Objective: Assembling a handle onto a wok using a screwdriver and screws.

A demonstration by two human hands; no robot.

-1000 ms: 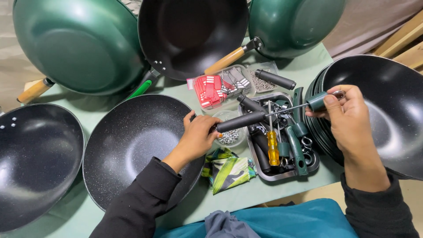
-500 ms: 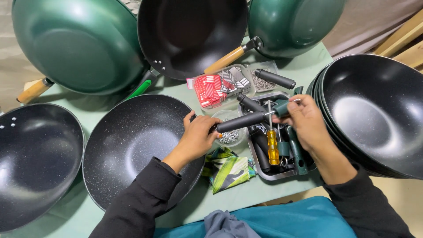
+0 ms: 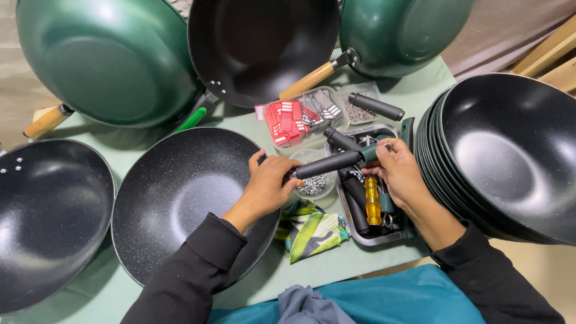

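Note:
A black speckled wok (image 3: 180,198) lies on the table in front of me. My left hand (image 3: 267,183) grips its right rim where a black handle (image 3: 327,164) meets it. My right hand (image 3: 399,174) is closed on the handle's far end, which has a green tip, just above a metal tray (image 3: 384,237) of tools. A yellow-handled screwdriver (image 3: 372,200) lies in that tray under my right hand.
A stack of black woks (image 3: 510,156) stands at the right. Green woks (image 3: 114,60) and a black one (image 3: 264,48) lean at the back. Another black wok (image 3: 48,216) sits left. Red-and-white packets (image 3: 288,122), a small bowl of screws (image 3: 312,183), a loose handle (image 3: 375,106) and green cloth (image 3: 312,231) lie nearby.
My right hand moved left from the stack of woks to the far end of the black handle and closed on it. My left hand stayed at the wok's rim.

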